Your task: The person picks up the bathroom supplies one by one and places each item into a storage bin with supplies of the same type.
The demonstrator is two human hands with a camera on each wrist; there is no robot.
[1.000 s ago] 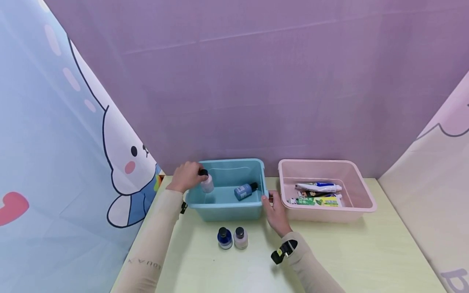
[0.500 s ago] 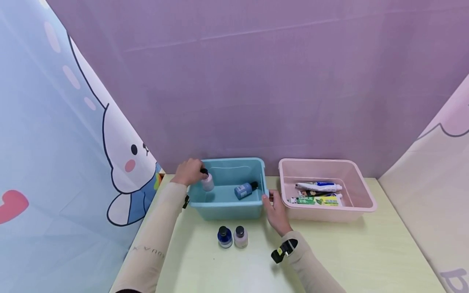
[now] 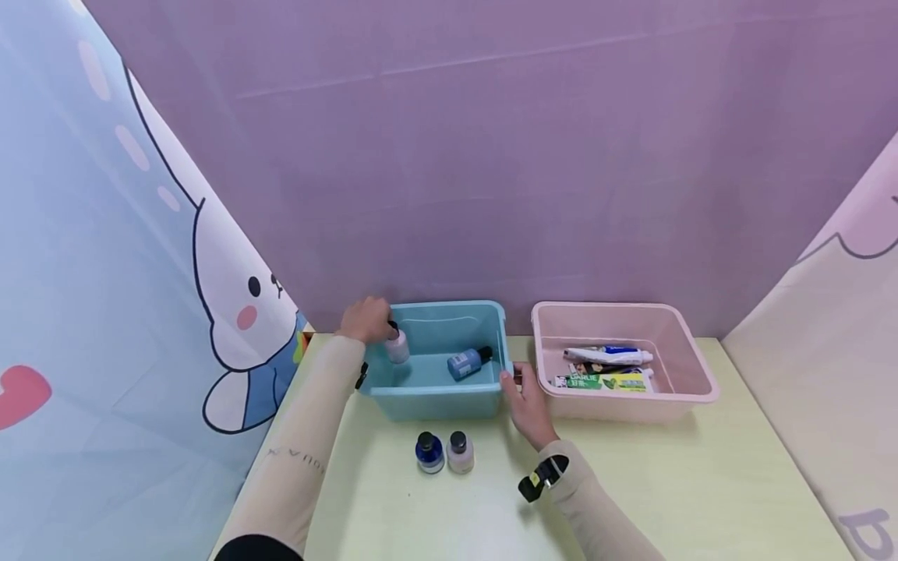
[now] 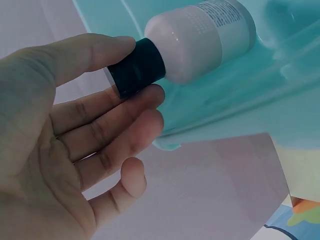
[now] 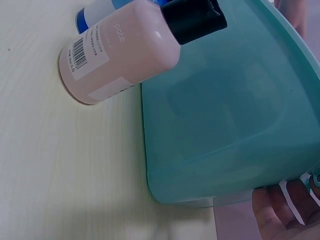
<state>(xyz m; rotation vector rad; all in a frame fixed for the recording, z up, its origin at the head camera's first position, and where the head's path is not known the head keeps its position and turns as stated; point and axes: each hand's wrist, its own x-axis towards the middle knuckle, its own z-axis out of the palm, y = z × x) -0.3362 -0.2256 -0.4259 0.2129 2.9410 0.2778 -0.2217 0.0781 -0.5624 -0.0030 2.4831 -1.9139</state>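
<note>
My left hand [image 3: 366, 319] pinches the black cap [image 4: 137, 67] of a pale pink bottle [image 3: 397, 349] between thumb and fingers. That bottle is inside the left end of a teal plastic bin [image 3: 435, 403], base pointing down. A blue bottle [image 3: 464, 364] with a black cap lies on its side on the bin's floor, toward the right. At the bin's right end, my right hand [image 3: 529, 409] grips the rim, thumb over the front corner and fingers curled beneath. Its fingers [image 5: 267, 207] show under the edge in the right wrist view.
In front of the teal bin stand a dark blue bottle [image 3: 430, 456] and another pale pink bottle [image 3: 460, 456], side by side. To the right, a pink bin [image 3: 624, 409] holds several toothpaste tubes [image 3: 609, 358]. A purple cloth [image 3: 449, 171] hangs behind both bins.
My left hand has shifted slightly right and away from me, still pinching the cap, while the bottle stays at nearly the same spot. My right hand keeps its place on the rim.
</note>
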